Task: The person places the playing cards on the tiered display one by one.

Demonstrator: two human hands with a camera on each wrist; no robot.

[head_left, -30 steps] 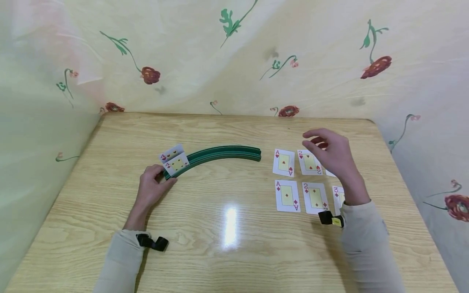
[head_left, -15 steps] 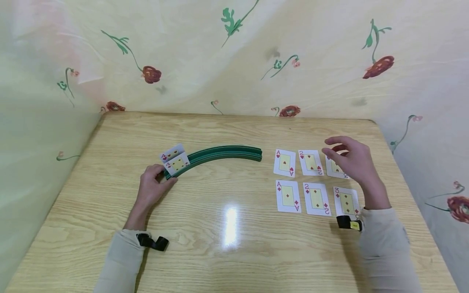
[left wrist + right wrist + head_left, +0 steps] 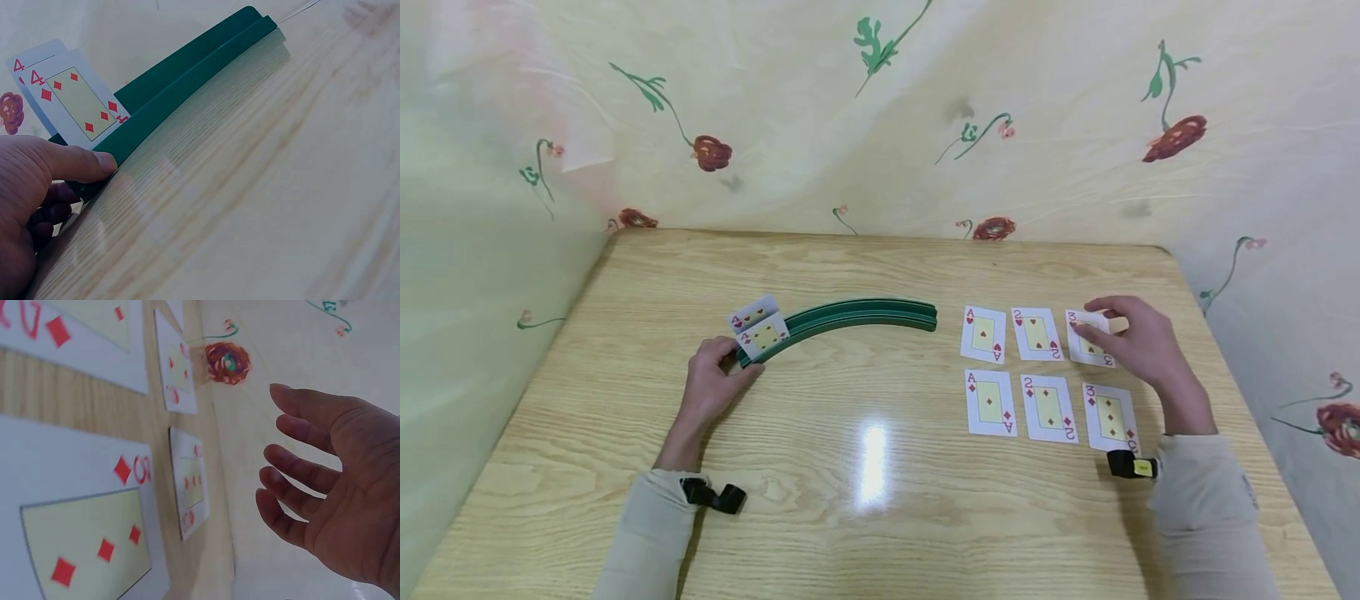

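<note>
My left hand (image 3: 711,379) grips the left end of a curved green card holder (image 3: 865,312), its thumb (image 3: 103,161) pressed against the front wall. Standing in the holder near that end are a four of diamonds (image 3: 765,336) and, partly hidden behind it, a four of hearts (image 3: 741,321). On the right, my right hand (image 3: 1142,337) hovers over the three of hearts (image 3: 1086,356), covering part of it in the head view. In the right wrist view the fingers are loosely bent and apart from that card (image 3: 192,478), with nothing between them.
Left of the three of hearts lie the ace of hearts (image 3: 982,335) and two of hearts (image 3: 1037,333). A nearer row has the ace of diamonds (image 3: 990,403), two of diamonds (image 3: 1049,408) and three of diamonds (image 3: 1110,417). A flowered cloth (image 3: 805,125) rises behind the table.
My right hand has moved right and nearer to me, from above the two of hearts to over the three of hearts. The left hand and the holder have stayed put.
</note>
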